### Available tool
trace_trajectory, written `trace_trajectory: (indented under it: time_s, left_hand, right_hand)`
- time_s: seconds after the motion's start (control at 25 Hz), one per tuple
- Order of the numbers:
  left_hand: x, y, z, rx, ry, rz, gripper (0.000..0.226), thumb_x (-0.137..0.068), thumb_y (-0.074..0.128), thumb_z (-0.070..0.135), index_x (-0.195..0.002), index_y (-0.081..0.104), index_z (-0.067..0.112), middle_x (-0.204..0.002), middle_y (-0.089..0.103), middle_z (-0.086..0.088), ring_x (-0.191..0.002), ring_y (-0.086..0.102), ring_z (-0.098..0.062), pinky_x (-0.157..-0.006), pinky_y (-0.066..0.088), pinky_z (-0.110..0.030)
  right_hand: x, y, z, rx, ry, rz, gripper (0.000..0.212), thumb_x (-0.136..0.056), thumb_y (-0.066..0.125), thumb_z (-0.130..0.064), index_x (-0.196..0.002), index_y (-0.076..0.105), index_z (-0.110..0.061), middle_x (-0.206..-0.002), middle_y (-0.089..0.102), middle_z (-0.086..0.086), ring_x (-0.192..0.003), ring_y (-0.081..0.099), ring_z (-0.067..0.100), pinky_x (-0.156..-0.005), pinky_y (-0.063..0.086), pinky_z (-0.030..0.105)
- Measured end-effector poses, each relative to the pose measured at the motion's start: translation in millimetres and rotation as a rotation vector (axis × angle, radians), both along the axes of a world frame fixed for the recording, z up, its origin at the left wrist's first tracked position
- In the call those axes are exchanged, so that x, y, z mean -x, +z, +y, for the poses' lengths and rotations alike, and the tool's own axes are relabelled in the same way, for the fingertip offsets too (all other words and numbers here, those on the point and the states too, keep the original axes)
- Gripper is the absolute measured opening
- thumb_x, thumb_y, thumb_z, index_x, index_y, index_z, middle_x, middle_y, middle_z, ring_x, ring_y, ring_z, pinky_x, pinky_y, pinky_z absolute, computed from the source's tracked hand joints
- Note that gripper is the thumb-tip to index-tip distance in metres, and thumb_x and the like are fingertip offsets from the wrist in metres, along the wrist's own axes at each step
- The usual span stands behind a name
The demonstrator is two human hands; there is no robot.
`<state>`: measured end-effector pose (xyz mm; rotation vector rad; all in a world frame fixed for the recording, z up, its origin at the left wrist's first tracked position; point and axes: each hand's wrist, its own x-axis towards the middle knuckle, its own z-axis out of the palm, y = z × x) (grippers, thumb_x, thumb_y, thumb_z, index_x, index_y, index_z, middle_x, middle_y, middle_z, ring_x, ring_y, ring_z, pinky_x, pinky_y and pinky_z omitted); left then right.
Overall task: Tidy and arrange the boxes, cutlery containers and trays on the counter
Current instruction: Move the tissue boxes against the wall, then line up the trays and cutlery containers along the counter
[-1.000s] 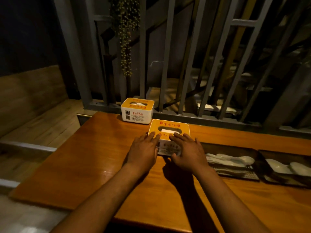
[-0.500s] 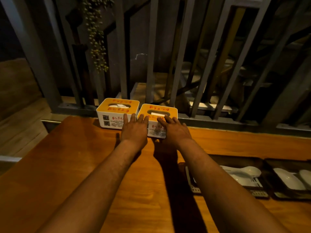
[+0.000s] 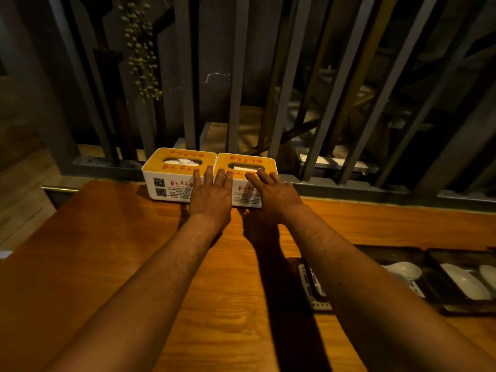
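Two white tissue boxes with orange lids stand side by side at the counter's far edge, against the railing. The left box [image 3: 171,178] touches the right box [image 3: 248,163]. My left hand [image 3: 212,194] lies flat with straight fingers across the seam between the two boxes, pressing their front faces. My right hand [image 3: 273,193] rests with straight fingers on the front and lid of the right box. Two dark trays sit at the right: the nearer tray [image 3: 397,253] holds white spoons and a white slotted container [image 3: 314,288], partly hidden by my right forearm.
The wooden counter [image 3: 120,264] stretches toward me. A grey metal railing [image 3: 236,103] with a low sill runs along its far edge. A hanging plant [image 3: 139,49] dangles at the back left. The second dark tray [image 3: 472,280] with white spoons lies at the far right.
Both hands pushed the right box away from me and leftward across the counter until it met the left box at the railing. The view moved closer to the boxes.
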<state>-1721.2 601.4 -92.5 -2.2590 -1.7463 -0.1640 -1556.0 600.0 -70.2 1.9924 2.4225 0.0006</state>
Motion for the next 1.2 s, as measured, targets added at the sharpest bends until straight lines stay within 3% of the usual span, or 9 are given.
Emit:
trace_trajectory:
  time_s: [0.16,0.36,0.48,0.6,0.8,1.0,1.2]
  left_hand:
    - [-2,15,-22,0.031,-0.022,0.007,0.082,-0.091,0.056,0.033,-0.155,0.006,0.021,-0.162,0.012,-0.016,-0.148,0.004,-0.039,-0.117,0.001,-0.062]
    - [-23,30,-102,0.007,-0.179,-0.208,0.051,-0.093,0.055,0.032,-0.142,0.043,0.028,-0.147,0.047,-0.004,-0.142,0.031,-0.028,-0.118,0.014,-0.053]
    - [-55,29,-165,0.043,-0.241,-0.328,0.044,-0.095,0.051,0.033,-0.139,0.048,0.03,-0.144,0.05,-0.001,-0.137,0.038,-0.022,-0.114,0.027,-0.042]
    - [-98,16,-222,0.053,-0.28,-0.455,0.039,-0.095,0.05,0.035,-0.134,0.052,0.032,-0.14,0.053,0.003,-0.129,0.043,-0.017,-0.105,0.035,-0.033]
    - [-161,-13,-272,0.029,-0.208,-0.408,0.046,-0.094,0.05,0.045,-0.139,0.045,0.035,-0.146,0.046,0.001,-0.135,0.037,-0.02,-0.107,0.034,-0.036]
    - [-180,-18,-275,-0.032,-0.058,-0.422,0.038,-0.097,0.05,0.036,-0.135,0.051,0.033,-0.139,0.053,0.002,-0.13,0.043,-0.019,-0.101,0.043,-0.035]
    - [-182,-10,-233,-0.041,-0.045,-0.395,0.023,-0.095,0.053,0.032,-0.116,0.063,0.032,-0.11,0.066,0.004,-0.1,0.056,-0.017,-0.072,0.05,-0.032]
  right_hand:
    - [-1,14,-30,-0.049,-0.026,-0.018,0.097,-0.084,0.068,-0.044,-0.155,0.002,-0.032,-0.164,-0.003,0.009,-0.149,0.003,0.038,-0.116,0.018,0.063]
    - [-26,6,-100,-0.078,-0.1,0.104,0.068,-0.088,0.062,-0.044,-0.148,0.031,-0.035,-0.156,0.032,0.006,-0.142,0.029,0.03,-0.113,0.03,0.053]
    - [-61,-2,-150,-0.089,-0.133,0.213,0.051,-0.088,0.059,-0.047,-0.136,0.049,-0.034,-0.142,0.049,0.002,-0.127,0.045,0.024,-0.104,0.04,0.046]
    - [-108,-7,-202,-0.134,-0.11,0.256,0.047,-0.086,0.055,-0.055,-0.126,0.059,-0.032,-0.133,0.055,0.0,-0.118,0.052,0.024,-0.097,0.043,0.042]
    - [-199,-19,-268,-0.175,-0.12,0.285,0.052,-0.086,0.056,-0.055,-0.132,0.056,-0.033,-0.134,0.054,0.001,-0.121,0.05,0.023,-0.097,0.046,0.039]
    - [-231,-25,-275,-0.236,-0.077,0.239,0.05,-0.09,0.063,-0.031,-0.137,0.049,-0.041,-0.134,0.055,0.003,-0.121,0.05,0.024,-0.096,0.049,0.04]
    - [-226,-24,-247,-0.248,-0.059,0.247,0.05,-0.089,0.064,-0.027,-0.136,0.05,-0.039,-0.13,0.057,0.004,-0.12,0.05,0.024,-0.092,0.048,0.037]
